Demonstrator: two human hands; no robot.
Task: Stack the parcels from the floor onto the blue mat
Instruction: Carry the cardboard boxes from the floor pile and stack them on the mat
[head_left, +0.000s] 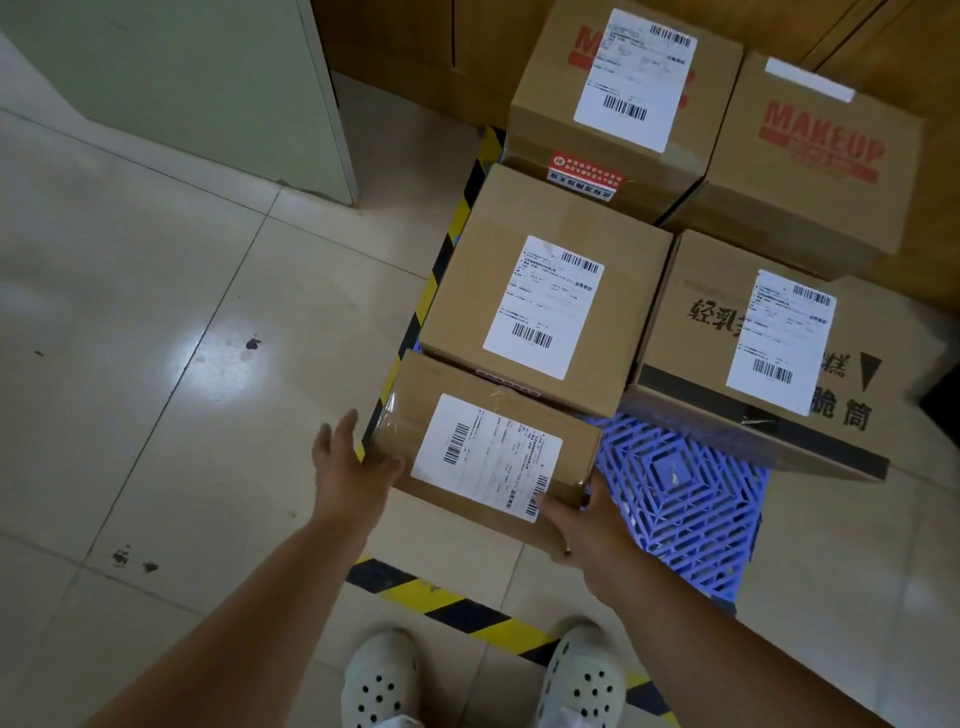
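Note:
A flat brown parcel (483, 447) with a white shipping label lies at the near left corner of the blue lattice mat (680, 499). My left hand (348, 467) is at its left end, fingers straight and thumb against the near edge. My right hand (587, 525) grips its near right corner, thumb on top by the label. Behind it on the mat sit a labelled parcel (545, 306), a parcel with black printed characters (779, 353) and two MAKEUP boxes (623, 88) (815, 161).
Yellow-and-black hazard tape (467, 613) edges the mat's front and left sides. A pale green cabinet (208, 78) stands at the back left on the tiled floor (156, 364). Wooden panelling (415, 47) runs behind the boxes. My white clogs (384, 675) are just short of the tape.

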